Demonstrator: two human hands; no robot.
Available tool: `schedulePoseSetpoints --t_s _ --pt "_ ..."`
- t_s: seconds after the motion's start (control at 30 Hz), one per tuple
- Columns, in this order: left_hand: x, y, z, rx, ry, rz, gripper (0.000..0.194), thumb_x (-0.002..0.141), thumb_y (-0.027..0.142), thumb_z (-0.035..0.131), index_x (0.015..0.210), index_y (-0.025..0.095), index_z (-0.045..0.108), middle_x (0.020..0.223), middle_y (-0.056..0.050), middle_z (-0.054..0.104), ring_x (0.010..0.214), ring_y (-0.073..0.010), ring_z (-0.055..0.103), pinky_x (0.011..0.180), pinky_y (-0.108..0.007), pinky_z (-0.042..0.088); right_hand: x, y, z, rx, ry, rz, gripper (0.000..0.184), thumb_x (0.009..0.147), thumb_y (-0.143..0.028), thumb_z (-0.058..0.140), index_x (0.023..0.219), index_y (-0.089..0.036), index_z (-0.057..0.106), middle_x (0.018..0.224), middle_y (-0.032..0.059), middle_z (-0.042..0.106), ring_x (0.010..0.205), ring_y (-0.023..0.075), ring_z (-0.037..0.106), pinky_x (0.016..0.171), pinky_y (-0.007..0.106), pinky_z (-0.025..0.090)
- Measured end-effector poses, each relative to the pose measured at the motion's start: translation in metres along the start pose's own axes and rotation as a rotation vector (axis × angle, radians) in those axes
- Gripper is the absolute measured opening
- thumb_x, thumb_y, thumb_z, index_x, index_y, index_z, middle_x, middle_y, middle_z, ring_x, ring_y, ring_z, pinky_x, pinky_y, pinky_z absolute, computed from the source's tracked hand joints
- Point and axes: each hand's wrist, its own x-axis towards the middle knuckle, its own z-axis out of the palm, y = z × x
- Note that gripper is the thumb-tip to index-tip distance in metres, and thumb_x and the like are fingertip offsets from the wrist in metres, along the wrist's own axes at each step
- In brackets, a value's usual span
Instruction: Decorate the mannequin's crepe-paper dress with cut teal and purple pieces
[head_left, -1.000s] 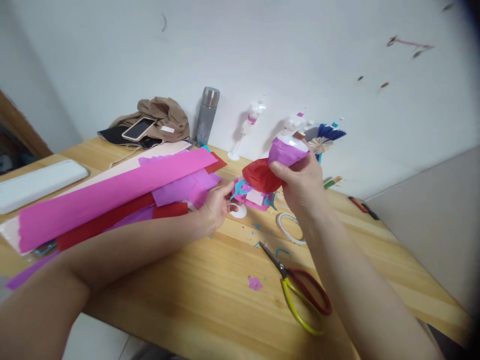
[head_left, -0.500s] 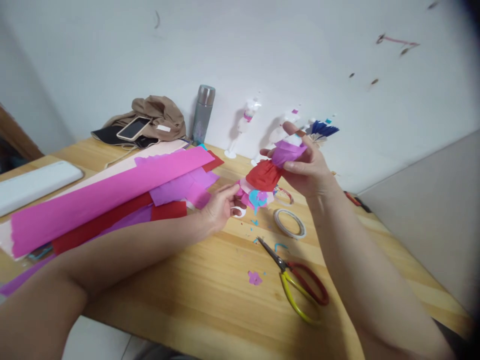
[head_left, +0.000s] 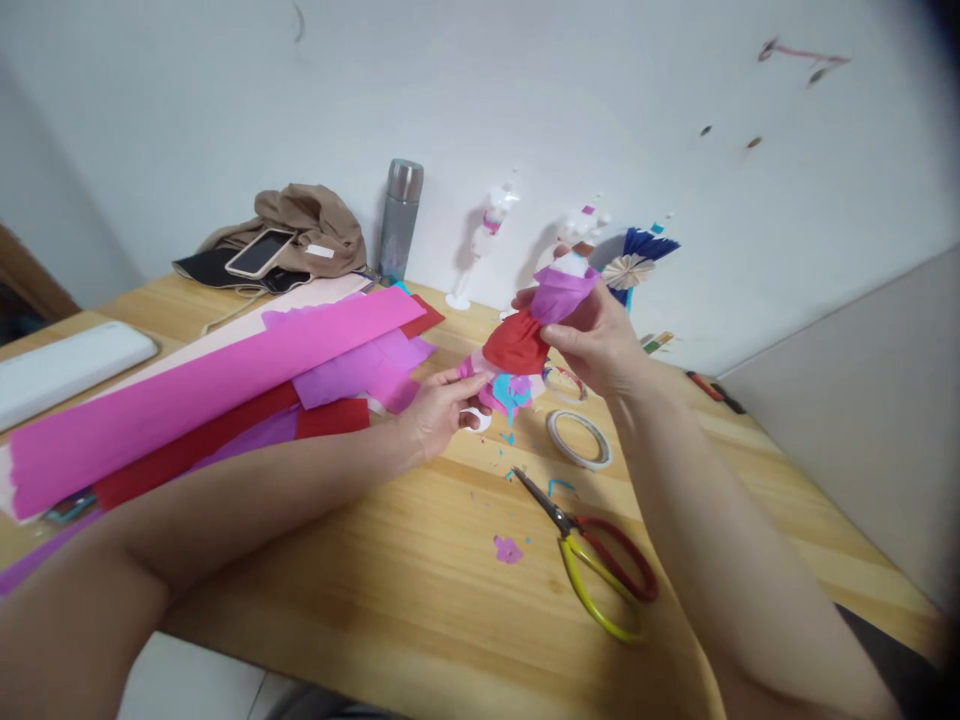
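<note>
Above the table, tilted, is a small white figure dressed in crepe paper (head_left: 517, 342), with a purple top, a gathered red skirt and pink layers under it. A light-blue cut-out with a purple piece lies on the lower layers. My right hand (head_left: 600, 340) is closed round the upper part, its thumb near the waist and its other fingers partly hidden behind. At the hem, my left hand (head_left: 435, 408) pinches the pink paper between thumb and fingers. A white round base (head_left: 475, 419) shows just below the left fingers.
Scissors (head_left: 566, 530) and a tape roll (head_left: 579, 440) lie near my right forearm, with paper scraps (head_left: 508, 549) beside them. Crepe paper strips (head_left: 225, 385) spread at left. White figures (head_left: 491, 225), a blue paper-dressed figure (head_left: 637, 262) and a flask (head_left: 400, 220) stand along the wall.
My right hand has come slightly left and down with the dressed figure, uncovering the blue figure's pale rosette behind. My left hand keeps hold of the hem. The view has shifted a little.
</note>
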Motion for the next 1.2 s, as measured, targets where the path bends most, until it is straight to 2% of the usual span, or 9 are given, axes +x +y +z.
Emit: schedulePoseSetpoints --t_s 0.13,0.23,0.37,0.5,0.67,0.77,0.87,1.0,1.2 --pt "-0.001 -0.001 0.001 0.016 -0.01 -0.006 0.032 0.071 0.035 0.089 0.086 0.014 0.071 0.075 -0.001 0.065 0.061 -0.0089 0.056 0.052 -0.021 0.035 -0.005 0.003 0.001 -0.064 0.072 -0.041 0.069 0.058 -0.049 0.097 0.119 -0.036 0.067 0.138 0.0051 0.07 0.137 0.0392 0.061 0.106 0.055 0.058" --pt "-0.002 -0.002 0.0 0.015 -0.032 -0.022 0.03 0.074 0.035 0.087 0.088 0.015 0.069 0.074 -0.001 0.065 0.061 -0.0102 0.058 0.051 -0.021 0.036 -0.005 0.002 -0.001 -0.063 0.063 -0.035 0.068 0.059 -0.047 0.097 0.119 -0.037 0.068 0.135 0.0053 0.071 0.132 0.0395 0.065 0.099 0.054 0.061" --pt "-0.002 -0.003 -0.002 0.015 -0.047 -0.044 0.026 0.078 0.035 0.082 0.085 0.016 0.065 0.076 -0.002 0.065 0.064 -0.0123 0.061 0.051 -0.022 0.037 -0.005 -0.002 -0.003 0.053 0.045 -0.003 0.076 0.053 -0.04 0.099 0.121 -0.039 0.065 0.128 0.0031 0.075 0.124 0.0367 0.07 0.102 0.055 0.06" --pt "-0.001 -0.003 -0.004 -0.006 -0.077 -0.067 0.023 0.081 0.033 0.078 0.087 0.017 0.063 0.08 -0.002 0.065 0.067 -0.0144 0.064 0.05 -0.023 0.04 -0.006 -0.004 -0.004 0.052 0.04 0.025 0.069 0.056 -0.044 0.097 0.117 -0.039 0.064 0.127 0.0028 0.077 0.125 0.0349 0.069 0.104 0.054 0.058" --pt "0.0 -0.007 -0.008 0.012 -0.151 -0.11 0.028 0.08 0.032 0.083 0.092 0.018 0.062 0.084 -0.001 0.066 0.072 -0.0152 0.067 0.055 -0.024 0.044 -0.007 -0.003 -0.005 0.107 0.048 0.031 0.072 0.054 -0.041 0.098 0.118 -0.039 0.064 0.132 0.003 0.075 0.122 0.0364 0.072 0.104 0.058 0.059" --pt "0.0 -0.011 -0.009 0.027 -0.166 -0.099 0.034 0.076 0.034 0.088 0.089 0.017 0.062 0.087 -0.002 0.067 0.074 -0.0146 0.067 0.056 -0.023 0.043 -0.007 0.0 -0.006 0.065 0.04 0.029 0.066 0.061 -0.043 0.096 0.119 -0.04 0.065 0.136 0.0029 0.073 0.126 0.0368 0.069 0.105 0.058 0.059" --pt "-0.001 -0.013 -0.008 0.045 -0.18 -0.095 0.036 0.075 0.036 0.089 0.093 0.017 0.065 0.093 -0.003 0.067 0.077 -0.0145 0.067 0.058 -0.023 0.043 -0.008 0.005 -0.008 0.048 0.041 -0.008 0.068 0.064 -0.044 0.095 0.125 -0.041 0.064 0.138 0.0024 0.072 0.129 0.036 0.068 0.109 0.058 0.057" --pt "-0.004 -0.015 -0.003 0.135 -0.175 -0.119 0.035 0.075 0.032 0.09 0.097 0.016 0.068 0.091 -0.004 0.066 0.075 -0.0132 0.065 0.06 -0.024 0.043 -0.011 0.011 -0.008 0.026 0.04 -0.069 0.069 0.069 -0.048 0.094 0.13 -0.042 0.063 0.137 0.0019 0.073 0.132 0.036 0.066 0.109 0.059 0.056" --pt "-0.005 -0.018 0.005 0.197 -0.09 -0.066 0.018 0.081 0.026 0.082 0.085 0.013 0.071 0.074 -0.002 0.066 0.061 -0.01 0.059 0.054 -0.023 0.038 -0.017 0.011 -0.001 -0.005 0.048 -0.094 0.063 0.068 -0.058 0.093 0.123 -0.043 0.067 0.134 0.0 0.076 0.13 0.035 0.067 0.108 0.053 0.057"
